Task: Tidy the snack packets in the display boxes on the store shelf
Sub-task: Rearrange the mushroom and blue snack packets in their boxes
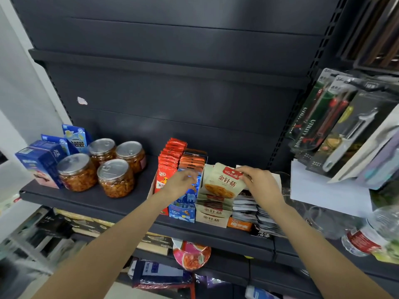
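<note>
— Where's the beige packet (224, 183)?
— Above its display box (213, 216), top corner pinched in the right hand (259, 180) grip.
— Orientation?
— Upright, long axis vertical, face toward us. Left hand (183, 182) curls at blue packets (190, 190).

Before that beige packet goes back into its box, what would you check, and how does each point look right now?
1. Right hand grips the beige packet: ok.
2. Packet upright, label facing out: ok.
3. Packet above its own beige box: ok.
4. Room in the box for it: cannot tell, the packet hides the slot.
5. Left hand out of the way, over the blue box: ok.
6. Grey packets beside it lying neat: not ok, they slump.
</note>
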A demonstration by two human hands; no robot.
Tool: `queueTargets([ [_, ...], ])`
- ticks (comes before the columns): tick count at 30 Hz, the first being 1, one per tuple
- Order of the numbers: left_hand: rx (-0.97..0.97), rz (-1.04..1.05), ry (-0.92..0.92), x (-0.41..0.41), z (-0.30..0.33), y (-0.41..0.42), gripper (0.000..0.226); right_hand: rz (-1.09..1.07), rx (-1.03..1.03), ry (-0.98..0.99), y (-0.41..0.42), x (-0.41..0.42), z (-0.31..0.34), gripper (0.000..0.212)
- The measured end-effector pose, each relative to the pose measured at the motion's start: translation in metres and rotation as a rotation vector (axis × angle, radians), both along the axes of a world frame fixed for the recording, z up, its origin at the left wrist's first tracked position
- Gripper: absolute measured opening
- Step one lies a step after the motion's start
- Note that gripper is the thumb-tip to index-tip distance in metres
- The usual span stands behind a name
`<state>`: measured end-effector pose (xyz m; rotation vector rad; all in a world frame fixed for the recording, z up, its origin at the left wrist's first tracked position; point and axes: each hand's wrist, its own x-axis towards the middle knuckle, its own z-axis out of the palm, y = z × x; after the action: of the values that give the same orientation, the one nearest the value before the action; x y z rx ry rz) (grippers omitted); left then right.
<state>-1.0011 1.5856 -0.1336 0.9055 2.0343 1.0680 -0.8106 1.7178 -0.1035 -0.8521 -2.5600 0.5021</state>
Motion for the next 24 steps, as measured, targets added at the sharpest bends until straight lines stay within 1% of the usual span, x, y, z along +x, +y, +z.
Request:
queueTargets([
  [3,-0.022,-0.032,0.04,-0.004,-0.004,0.003,0.032,0.048,0.096,-0.057,-0.005,-0.009,0.003,0.03],
  [5,-0.029,-0.048,0.023,-0.005,-0.003,0.005,0.037,0.107,0.158,-0.189,-0.006,-0.018,0.005,0.032],
  [7,-0.035,-0.055,-0.043,-0.004,-0.002,0.007,0.04,0.138,0.219,-0.357,-0.007,-0.028,-0.002,0.038],
  [10,-0.045,-0.043,-0.184,-0.002,-0.002,0.009,0.042,0.111,0.201,-0.447,-0.008,-0.038,-0.02,0.042],
  [13,-0.06,-0.075,-0.264,0.001,-0.003,0.009,0.043,0.123,0.104,-0.457,-0.009,-0.038,-0.036,0.039],
  [16,-0.068,-0.083,-0.283,0.001,-0.004,0.009,0.044,0.171,-0.062,-0.368,-0.008,-0.032,-0.032,0.031],
  [19,-0.057,-0.074,-0.279,0.001,-0.003,0.01,0.04,0.112,-0.059,-0.208,-0.001,-0.027,-0.025,0.03],
  [20,-0.055,-0.075,-0.277,0.001,-0.002,0.01,0.039,0.088,-0.047,-0.19,0.0,-0.027,-0.023,0.031],
  [24,-0.065,-0.08,-0.27,-0.001,-0.001,0.011,0.04,0.051,0.019,-0.259,0.004,-0.034,-0.025,0.038],
])
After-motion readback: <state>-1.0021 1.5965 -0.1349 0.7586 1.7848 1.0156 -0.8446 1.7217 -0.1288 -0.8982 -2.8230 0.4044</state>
